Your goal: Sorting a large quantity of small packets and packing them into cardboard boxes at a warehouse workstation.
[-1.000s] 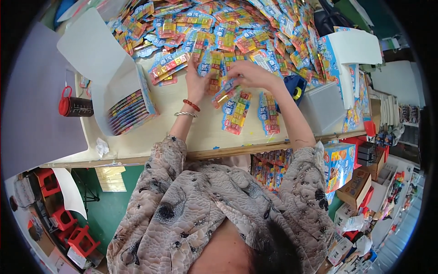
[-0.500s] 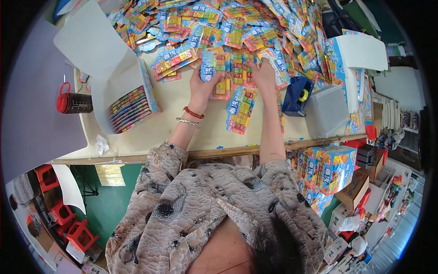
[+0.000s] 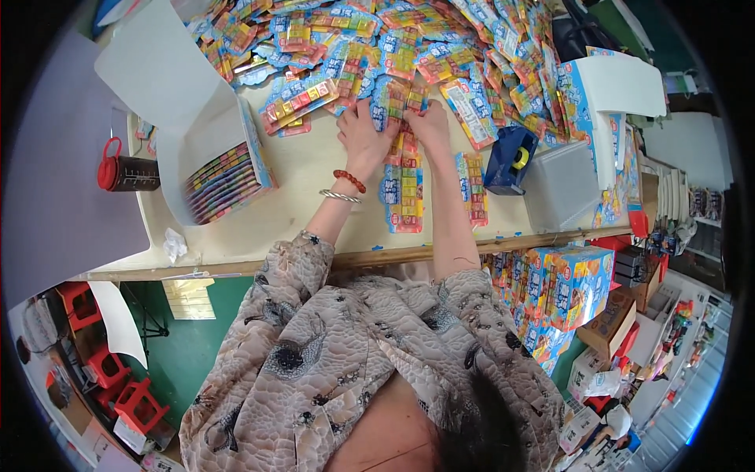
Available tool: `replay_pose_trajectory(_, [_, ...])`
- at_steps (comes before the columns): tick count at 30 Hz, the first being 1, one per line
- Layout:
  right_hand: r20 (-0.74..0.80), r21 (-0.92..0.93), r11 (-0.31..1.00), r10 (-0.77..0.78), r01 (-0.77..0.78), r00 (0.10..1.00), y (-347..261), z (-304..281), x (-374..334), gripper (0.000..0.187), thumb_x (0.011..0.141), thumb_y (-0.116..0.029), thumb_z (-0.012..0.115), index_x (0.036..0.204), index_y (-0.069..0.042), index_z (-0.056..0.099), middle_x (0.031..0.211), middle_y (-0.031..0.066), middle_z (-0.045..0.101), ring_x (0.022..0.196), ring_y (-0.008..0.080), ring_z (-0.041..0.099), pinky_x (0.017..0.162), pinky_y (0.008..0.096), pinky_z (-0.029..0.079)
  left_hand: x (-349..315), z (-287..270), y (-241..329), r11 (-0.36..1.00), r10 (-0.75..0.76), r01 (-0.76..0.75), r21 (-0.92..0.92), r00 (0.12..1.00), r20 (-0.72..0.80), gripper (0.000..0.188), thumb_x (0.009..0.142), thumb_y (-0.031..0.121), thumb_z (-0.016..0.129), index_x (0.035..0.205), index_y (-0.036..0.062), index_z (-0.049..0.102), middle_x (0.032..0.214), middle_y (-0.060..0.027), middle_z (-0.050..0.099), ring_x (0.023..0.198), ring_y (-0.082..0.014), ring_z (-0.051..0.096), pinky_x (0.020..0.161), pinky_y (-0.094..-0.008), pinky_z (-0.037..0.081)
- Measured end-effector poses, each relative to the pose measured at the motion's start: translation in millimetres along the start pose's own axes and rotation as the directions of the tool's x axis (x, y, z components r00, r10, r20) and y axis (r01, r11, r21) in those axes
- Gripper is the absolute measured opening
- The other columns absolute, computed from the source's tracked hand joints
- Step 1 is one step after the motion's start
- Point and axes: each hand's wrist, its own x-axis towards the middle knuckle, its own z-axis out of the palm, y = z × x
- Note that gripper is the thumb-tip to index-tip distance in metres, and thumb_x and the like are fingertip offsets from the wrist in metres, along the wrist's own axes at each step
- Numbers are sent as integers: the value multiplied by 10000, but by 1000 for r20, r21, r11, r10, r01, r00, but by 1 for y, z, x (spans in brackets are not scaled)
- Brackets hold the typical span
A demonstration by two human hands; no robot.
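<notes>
My left hand (image 3: 364, 141) is closed on the side of a blue-and-yellow blister pack (image 3: 387, 96) just below the big heap. My right hand (image 3: 429, 128) pinches the edge of another blister pack (image 3: 416, 97) close beside it, so the two packs meet or overlap between my hands. Toward me, below my fingers, more upright packs (image 3: 406, 198) lie overlapping, showing rows of coloured squares. By my right forearm rests a separate pack (image 3: 473, 189). A pack with its white back up (image 3: 470, 114) lies right of my right hand.
A heap of blister packs (image 3: 338, 27) covers the far table. An open display box (image 3: 228, 185) with a row of packs stands left, beside a dark bottle with a red lid (image 3: 130, 172). Right are a blue tape dispenser (image 3: 507, 161) and a clear plastic box (image 3: 562, 189).
My hands have come closer together, the right one moving left off the white-backed pack. The tilted pack near the table edge now lies straighter, overlapping others.
</notes>
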Motion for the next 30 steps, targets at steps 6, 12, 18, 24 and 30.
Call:
replay_pose_trajectory(6, [8,149,988,-41,39,999,9,-6,3,568,697,-235,740,1122,84,538,1003,204,625,904,312,635,774,378,507,-3,2,0,998,1,-4,-60,999,-50,776,683,229,794,1315,75,370,1298,-262,355,1180,-418,375,978,-486,343])
replay_pose_trajectory(12, [179,494,865,-7,-84,984,-22,-16,-14,595,711,-52,757,1204,94,459,980,127,600,852,176,608,739,285,491,0,6,-19,689,-57,45,-723,998,7,819,730,58,758,1383,64,264,1294,-209,448,1062,-263,569,847,-379,508])
replay_pose_trajectory(18, [-1,670,742,-36,27,999,-2,-18,-18,520,749,27,695,1195,33,428,1001,164,597,826,209,614,745,297,512,-15,-24,-8,324,-52,134,-937,991,124,921,771,-67,684,1459,66,86,1291,-144,466,1048,-216,593,858,-337,541])
replay_pose_trajectory(24, [-65,650,758,-13,53,998,-21,-6,-46,566,795,65,638,1275,47,337,952,170,621,799,204,642,679,296,533,-27,-52,-14,238,-70,344,-908,939,337,888,804,8,697,1447,40,86,1246,-147,501,1065,-230,594,850,-378,548])
replay_pose_trajectory(30, [26,802,596,31,-40,999,-42,-3,-81,460,795,70,609,1220,54,432,973,150,607,800,166,617,662,269,517,-21,-68,-15,593,110,264,-761,910,401,944,727,94,797,1402,-27,148,1261,-132,505,1085,-198,581,897,-325,509])
